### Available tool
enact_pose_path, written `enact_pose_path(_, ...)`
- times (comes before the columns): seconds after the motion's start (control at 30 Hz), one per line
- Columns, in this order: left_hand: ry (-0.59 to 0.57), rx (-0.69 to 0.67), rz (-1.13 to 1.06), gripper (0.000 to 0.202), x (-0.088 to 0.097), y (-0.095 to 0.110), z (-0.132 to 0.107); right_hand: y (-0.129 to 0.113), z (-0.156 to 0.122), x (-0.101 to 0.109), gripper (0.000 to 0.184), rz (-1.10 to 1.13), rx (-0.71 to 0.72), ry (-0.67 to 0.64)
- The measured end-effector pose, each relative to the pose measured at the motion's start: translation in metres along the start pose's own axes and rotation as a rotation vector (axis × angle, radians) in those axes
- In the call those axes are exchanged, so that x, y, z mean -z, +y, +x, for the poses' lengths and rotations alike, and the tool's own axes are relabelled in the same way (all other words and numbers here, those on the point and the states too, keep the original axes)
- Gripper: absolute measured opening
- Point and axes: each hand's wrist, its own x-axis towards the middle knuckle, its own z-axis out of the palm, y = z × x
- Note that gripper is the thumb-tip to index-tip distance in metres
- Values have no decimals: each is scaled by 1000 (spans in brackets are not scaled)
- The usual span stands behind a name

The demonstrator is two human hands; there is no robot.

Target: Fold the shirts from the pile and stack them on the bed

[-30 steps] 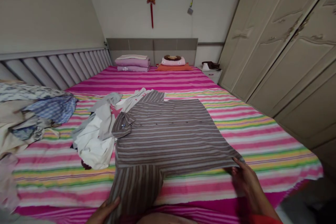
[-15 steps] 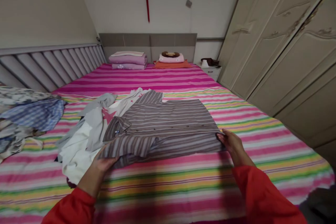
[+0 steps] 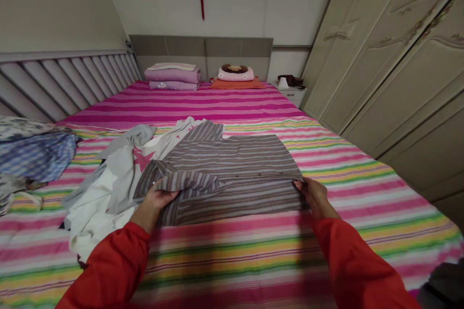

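Note:
A brown-and-grey striped button shirt (image 3: 239, 169) lies spread on the striped bedsheet (image 3: 253, 246), its near side folded over onto itself. My left hand (image 3: 159, 198) is closed on the folded sleeve edge at the shirt's near left. At the shirt's near right hem my right hand (image 3: 311, 192) pinches the cloth against the bed. Both arms wear red sleeves.
A white and grey garment with a pink star (image 3: 119, 178) lies crumpled left of the shirt. A pile of blue and patterned clothes (image 3: 32, 154) sits at the far left. Folded bedding (image 3: 173, 76) and a pillow (image 3: 235, 73) lie at the headboard. Wardrobe doors (image 3: 395, 63) line the right side.
Both hands carried the shirt's near half and sleeve away from me and folded it over the shirt's body. My arms have stretched out over the bed.

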Motion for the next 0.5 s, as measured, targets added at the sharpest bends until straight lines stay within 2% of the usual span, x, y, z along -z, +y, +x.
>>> enact_pose_path(0.1, 5, 81, -11, 33, -23, -5, 5, 4, 1, 1, 22, -42, 100, 17)
enact_pose_path(0.17, 3, 81, 28, 38, -40, -18, 1, 11, -5, 1, 24, -69, 179, 51)
enact_pose_path(0.2, 3, 30, 88, 41, -49, -29, -4, 16, -12, 0, 25, -93, 231, 69)
enact_pose_path(0.27, 2, -164, 305, 43, -64, -63, -20, 35, -36, -8, 27, -216, 401, 37)
enact_pose_path(0.3, -30, -297, 451, 44, -70, -84, -30, 48, -53, -15, 28, -335, 533, -23)
enact_pose_path(0.37, -146, -508, 730, 47, -80, -129, -50, 78, -92, -32, 35, -596, 778, -307)
enact_pose_path(0.43, -300, -650, 956, 49, -85, -167, -64, 105, -130, -51, 42, -834, 879, -609)
enact_pose_path(0.5, -348, -734, 1163, 51, -82, -189, -69, 123, -157, -66, 48, -1073, 879, -752)
